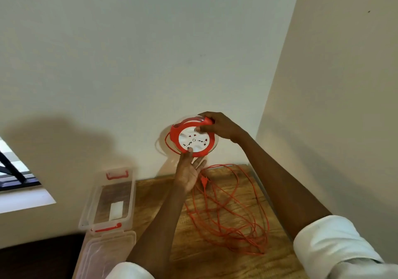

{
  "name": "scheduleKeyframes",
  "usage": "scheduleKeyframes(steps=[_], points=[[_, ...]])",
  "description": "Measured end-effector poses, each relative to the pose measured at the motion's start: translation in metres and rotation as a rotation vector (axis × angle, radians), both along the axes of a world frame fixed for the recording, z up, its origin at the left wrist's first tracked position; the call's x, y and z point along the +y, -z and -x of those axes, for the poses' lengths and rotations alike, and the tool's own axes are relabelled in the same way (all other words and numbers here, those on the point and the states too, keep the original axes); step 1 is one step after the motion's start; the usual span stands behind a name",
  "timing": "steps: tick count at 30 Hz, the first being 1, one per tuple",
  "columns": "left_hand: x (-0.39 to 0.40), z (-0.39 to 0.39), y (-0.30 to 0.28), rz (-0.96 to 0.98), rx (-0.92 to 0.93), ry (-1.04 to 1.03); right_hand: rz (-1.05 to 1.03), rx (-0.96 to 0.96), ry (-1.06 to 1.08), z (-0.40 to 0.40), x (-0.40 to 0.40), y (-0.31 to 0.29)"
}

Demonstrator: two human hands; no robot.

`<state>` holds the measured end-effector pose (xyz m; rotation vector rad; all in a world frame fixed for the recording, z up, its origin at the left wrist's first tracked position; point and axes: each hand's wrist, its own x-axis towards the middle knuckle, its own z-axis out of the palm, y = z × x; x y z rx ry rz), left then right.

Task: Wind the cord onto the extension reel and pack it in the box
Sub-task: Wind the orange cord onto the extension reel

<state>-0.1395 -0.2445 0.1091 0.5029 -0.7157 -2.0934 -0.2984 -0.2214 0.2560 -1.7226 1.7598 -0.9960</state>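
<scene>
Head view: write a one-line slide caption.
Both hands hold the red reel up; orange cord lies loose on the wooden table beside the open clear box.

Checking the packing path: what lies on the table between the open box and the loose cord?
In the head view, only the left forearm crosses above bare wooden table between the box and the cord.

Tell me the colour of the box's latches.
Red latches on the clear box, seen in the head view.
</scene>
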Motion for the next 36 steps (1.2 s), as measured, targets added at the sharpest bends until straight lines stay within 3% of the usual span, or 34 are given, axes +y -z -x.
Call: scheduleKeyframes(steps=[6,11,16,22,25,28,30,36], points=[[-0.021,-0.006,-0.038,0.099,0.080,-0.192,0.052,-0.353,0.112,0.000,0.006,0.012],[-0.048,-0.026,-0.076,0.377,-0.118,-0.296,0.085,-0.535,0.085,-0.013,0.000,0.010],[-0.062,-0.057,-0.089,0.529,-0.428,-0.410,0.125,-0.583,0.066,-0.023,-0.010,0.009],[-0.059,-0.081,-0.057,0.485,-0.473,-0.172,0.118,-0.476,0.130,-0.032,-0.019,0.034],[-0.055,-0.081,-0.044,0.428,-0.525,-0.185,0.160,-0.163,0.168,-0.038,-0.020,0.051],[-0.055,-0.082,-0.038,0.391,-0.589,-0.197,0.289,0.546,0.145,-0.042,-0.015,0.065],[-0.058,-0.084,-0.039,0.415,-0.679,-0.182,0.356,0.868,0.008,-0.041,-0.014,0.070],[-0.071,-0.088,-0.045,0.557,-0.888,-0.016,0.281,1.376,-0.410,-0.030,-0.005,0.057]])
